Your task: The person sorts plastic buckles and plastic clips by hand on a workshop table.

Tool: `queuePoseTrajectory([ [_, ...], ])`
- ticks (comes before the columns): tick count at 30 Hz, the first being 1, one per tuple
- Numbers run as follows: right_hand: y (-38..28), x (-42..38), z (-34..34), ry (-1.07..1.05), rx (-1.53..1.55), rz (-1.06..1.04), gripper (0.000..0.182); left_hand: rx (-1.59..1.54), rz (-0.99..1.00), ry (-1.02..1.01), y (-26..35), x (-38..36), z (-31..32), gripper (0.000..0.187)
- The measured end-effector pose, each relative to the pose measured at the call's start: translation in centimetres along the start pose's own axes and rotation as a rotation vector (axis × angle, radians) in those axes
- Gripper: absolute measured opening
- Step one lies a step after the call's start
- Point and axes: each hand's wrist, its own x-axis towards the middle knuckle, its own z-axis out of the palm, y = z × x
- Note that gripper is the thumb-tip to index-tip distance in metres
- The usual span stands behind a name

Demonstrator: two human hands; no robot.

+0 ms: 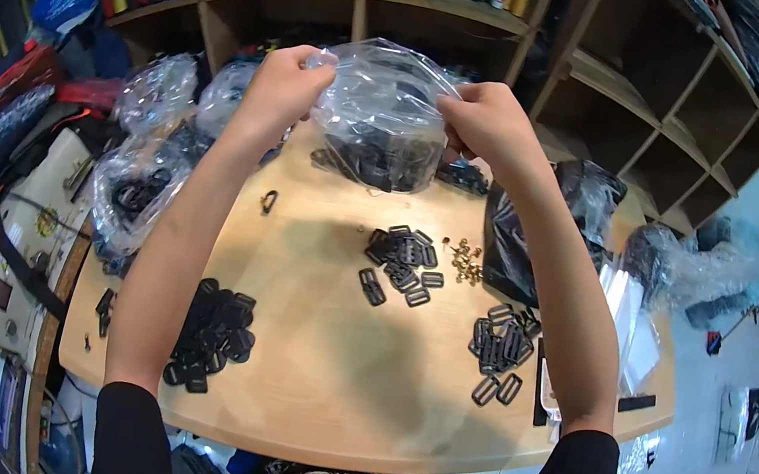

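Bright, even overhead light; soft shadows on the table [326, 370]; glare on the plastic bag [385, 101]; fisheye edges bent, dark corners.

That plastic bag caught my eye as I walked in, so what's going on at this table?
A person holds a clear plastic bag up over a round wooden table, the left hand and right hand each gripping its top edge. Dark buckles sit in the bag's bottom. More black buckles lie in piles on the table, beside small brass pieces.
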Motion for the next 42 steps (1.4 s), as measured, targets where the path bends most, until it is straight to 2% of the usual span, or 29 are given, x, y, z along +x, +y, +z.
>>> queuePoseTrajectory([
  [1, 0.5, 0.0, -1.3, 0.020, 0.038, -0.003, 0.023, 0.078, 0.000, -0.034, 0.1, 1.0, 1.1, 0.030],
  [2, 0.9, -0.2, -2.1, 0.128, 0.140, -0.018, 0.023, 0.151, -0.003, -0.059, 0.2, 1.9, 2.2, 0.029],
  [5, 4.9, 0.9, -3.4, 0.110, -0.073, 0.048, 0.023, 0.004, -0.005, -0.125, -1.7, 4.3, 6.1, 0.026],
  [6, 6.0, 0.8, -3.9, 0.123, 0.038, 0.058, 0.023, -0.104, -0.007, -0.145, -2.8, 5.1, 7.4, 0.025],
  [8, 8.2, 1.1, -5.1, 0.174, 0.097, 0.050, 0.024, -0.079, -0.024, -0.202, -4.2, 6.2, 9.4, 0.027],
  [10, 10.2, 1.3, -5.6, 0.139, 0.087, 0.072, 0.024, -0.055, -0.047, -0.247, -4.0, 5.6, 11.1, 0.030],
  [11, 11.2, 1.4, -5.7, 0.099, 0.077, 0.090, 0.025, -0.035, -0.110, -0.353, -3.9, 5.4, 11.5, 0.031],
  [16, 12.2, 0.8, -5.4, 0.071, -0.081, 0.176, 0.031, 0.075, -0.144, -0.361, -4.4, 5.0, 13.6, 0.039],
  [18, 13.3, 0.6, -4.1, 0.359, -0.447, -0.048, 0.040, 0.516, 0.743, 0.200, -5.1, 3.7, 14.4, 0.037],
  [19, 10.5, -0.8, -4.1, 0.337, -0.484, 0.091, 0.045, 0.554, 0.947, 0.258, -3.5, 3.0, 13.9, 0.028],
  [20, 10.3, -0.9, -4.2, 0.336, -0.485, 0.093, 0.045, 0.552, 0.945, 0.257, -3.1, 3.0, 13.6, 0.028],
  [22, 10.1, -0.9, -4.1, 0.400, -0.505, -0.479, 0.048, 0.326, 0.938, -0.290, -2.6, 3.0, 13.1, 0.019],
  [23, 9.8, -0.8, -3.7, 0.374, -0.513, -0.570, 0.036, 0.311, 0.831, -0.409, -2.3, 2.7, 13.1, 0.017],
  [24, 10.4, -0.6, -3.4, 0.371, -0.511, -0.564, 0.036, 0.309, 0.825, -0.413, -2.6, 2.6, 13.2, 0.017],
  [26, 12.4, 0.8, -3.1, 0.111, -0.545, -0.514, 0.026, 0.487, 0.661, -0.499, -3.3, 3.0, 13.5, 0.021],
  [27, 13.0, 1.2, -2.8, 0.020, -0.550, -0.435, 0.020, 0.523, 0.656, -0.513, -4.3, 3.3, 13.8, 0.029],
  [28, 13.3, 1.0, -2.2, 0.016, -0.606, -0.335, 0.026, 0.521, 0.662, -0.514, -4.5, 3.1, 13.7, 0.029],
  [30, 15.1, 1.5, -1.3, 0.203, -0.707, -0.530, 0.029, 0.753, 0.650, -0.474, -5.1, 1.9, 13.6, 0.038],
  [31, 15.8, 1.6, -1.3, 0.202, -0.709, -0.530, 0.029, 0.777, 0.523, -0.520, -4.9, 1.4, 13.4, 0.052],
  [33, 16.4, 1.3, -1.2, 0.210, -0.898, -0.562, 0.027, 0.723, 0.575, -0.506, -5.7, 1.3, 13.5, 0.057],
  [35, 16.1, 0.7, -1.0, 0.185, -0.939, -0.534, 0.029, 0.671, 0.632, -0.487, -6.0, 1.9, 13.6, 0.061],
  [37, 15.4, 0.3, -1.5, 0.128, -0.923, -0.470, 0.038, 0.758, 0.385, -0.625, -4.7, 2.5, 13.7, 0.065],
  [38, 15.3, 0.4, -2.1, 0.127, -0.924, -0.470, 0.038, 0.756, 0.385, -0.624, -4.9, 2.3, 13.8, 0.065],
  [40, 13.7, 0.6, -3.2, 0.152, -0.397, -0.346, 0.041, 0.458, 0.692, -0.216, -4.7, 1.6, 13.6, 0.061],
  [41, 13.2, -0.1, -2.7, 0.178, -0.212, -0.187, 0.039, 0.487, 0.817, -0.066, -4.6, 0.9, 14.2, 0.055],
  [42, 13.2, 0.2, -2.0, 0.177, -0.213, -0.185, 0.039, 0.486, 0.816, -0.067, -4.2, 0.7, 14.9, 0.055],
])
